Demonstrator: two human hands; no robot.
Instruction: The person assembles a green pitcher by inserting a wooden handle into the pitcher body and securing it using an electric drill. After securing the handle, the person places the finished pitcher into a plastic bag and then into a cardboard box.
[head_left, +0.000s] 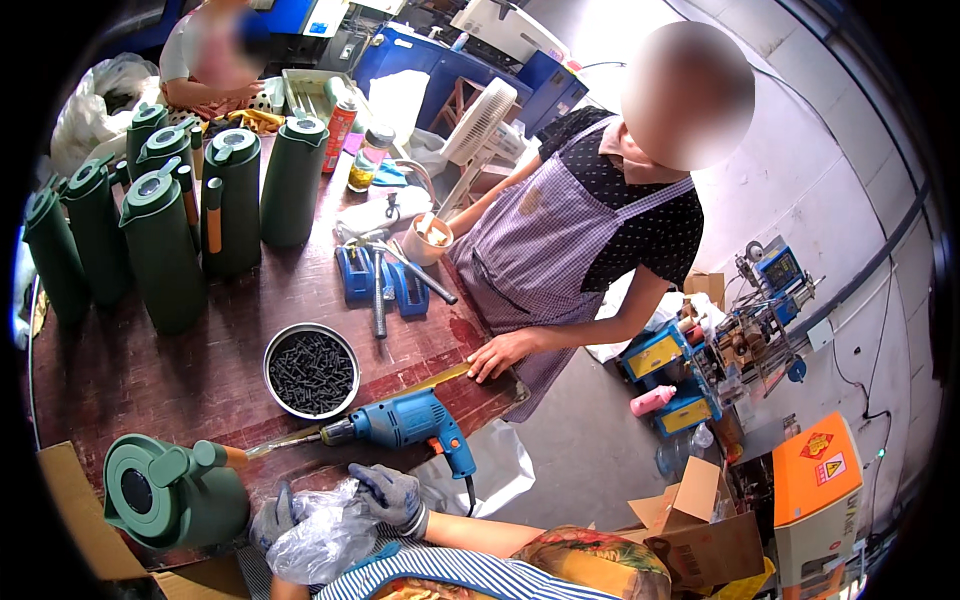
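Observation:
A crumpled clear plastic bag (318, 535) is between my two grey-gloved hands at the lower edge. My left hand (272, 520) is closed on the bag's left side, its fingers partly hidden behind the plastic. My right hand (390, 496) grips the bag's upper right, fingers bent over it. Just left of my hands stands a dark green jug (175, 495) with a round lid and a wood-coloured handle piece. A blue power drill (400, 420) lies beyond my right hand, its bit pointing left toward the jug.
A bowl of black screws (312, 372) sits mid-table (225, 350). Several green jugs (165, 255) stand at the far left. Hammers (379, 290) rest by blue holders. Across the table, a person in a checked apron (530, 235) leans a hand on the edge. Cardboard boxes (700, 530) lie at right.

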